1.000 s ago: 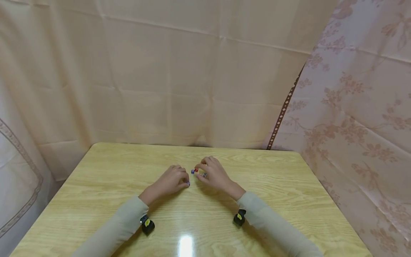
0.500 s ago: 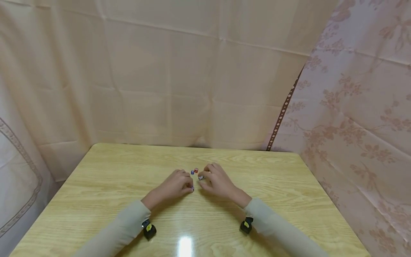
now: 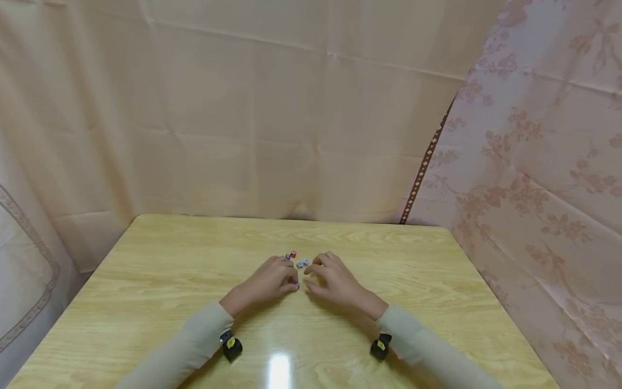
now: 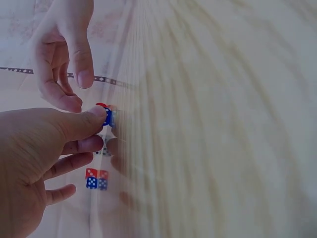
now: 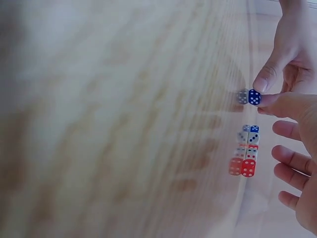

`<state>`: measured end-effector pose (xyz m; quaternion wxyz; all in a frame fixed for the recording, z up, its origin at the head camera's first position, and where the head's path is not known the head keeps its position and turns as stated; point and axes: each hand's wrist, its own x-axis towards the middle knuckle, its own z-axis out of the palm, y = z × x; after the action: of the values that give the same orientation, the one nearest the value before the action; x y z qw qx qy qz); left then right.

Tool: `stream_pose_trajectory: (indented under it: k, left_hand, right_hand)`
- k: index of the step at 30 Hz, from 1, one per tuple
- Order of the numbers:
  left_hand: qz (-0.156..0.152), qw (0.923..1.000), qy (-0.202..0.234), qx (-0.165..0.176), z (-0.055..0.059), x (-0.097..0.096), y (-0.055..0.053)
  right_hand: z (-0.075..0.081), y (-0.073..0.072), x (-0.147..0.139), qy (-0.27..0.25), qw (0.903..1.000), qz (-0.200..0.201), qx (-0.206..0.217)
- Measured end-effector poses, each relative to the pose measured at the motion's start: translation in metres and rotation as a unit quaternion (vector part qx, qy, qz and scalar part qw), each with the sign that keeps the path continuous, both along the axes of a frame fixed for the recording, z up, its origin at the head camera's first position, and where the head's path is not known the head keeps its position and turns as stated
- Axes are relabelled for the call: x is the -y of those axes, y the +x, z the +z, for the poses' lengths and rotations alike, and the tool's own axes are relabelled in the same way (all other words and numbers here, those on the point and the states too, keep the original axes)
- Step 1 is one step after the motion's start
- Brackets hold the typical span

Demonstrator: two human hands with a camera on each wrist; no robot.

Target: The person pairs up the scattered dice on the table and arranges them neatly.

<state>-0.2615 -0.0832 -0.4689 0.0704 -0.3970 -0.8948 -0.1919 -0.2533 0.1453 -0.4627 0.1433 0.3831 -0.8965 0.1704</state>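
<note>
My left hand (image 3: 269, 282) pinches a blue die (image 4: 107, 117) between thumb and finger, low at the tabletop. Opposite it, my right hand (image 3: 337, 282) has its thumb and fingers spread and holds nothing. The right thumb tip lies close to the blue die in the right wrist view; whether they touch I cannot tell. Just beyond the hands lie two white dice (image 3: 299, 265). Farther back, a red die (image 3: 293, 253) sits beside another blue die (image 3: 288, 257), partly hidden by the left fingers. Another red die (image 5: 248, 168) shows in the right wrist view.
The dice stand on a glossy wood-grain table (image 3: 194, 254), which mirrors them. A beige curtain (image 3: 233, 119) hangs behind the far edge, and a floral cloth (image 3: 539, 189) hangs at the right. Black wrist cameras (image 3: 232, 348) sit under both sleeves.
My right hand has brought a white die nearer, let go of it and drawn back slightly right. My left hand has moved right and nearer me with the blue die.
</note>
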Motion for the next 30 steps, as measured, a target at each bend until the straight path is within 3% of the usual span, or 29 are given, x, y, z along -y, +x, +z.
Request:
stream_pose_trajectory:
  k: [13,23,30]
  left_hand:
    - [-0.013,0.9998,0.009,-0.012,0.008,-0.007,-0.009]
    - [-0.033,0.9986,0.018,-0.037,0.001,-0.011,-0.009]
    - [-0.030,0.9994,0.002,-0.016,-0.003,-0.015,-0.007]
  right_hand:
    - [0.006,-0.005,0.000,-0.006,0.9988,0.006,0.048]
    - [0.002,-0.001,0.002,-0.020,0.9978,0.017,0.061]
    - [-0.004,0.002,0.001,-0.023,0.9967,0.008,0.078]
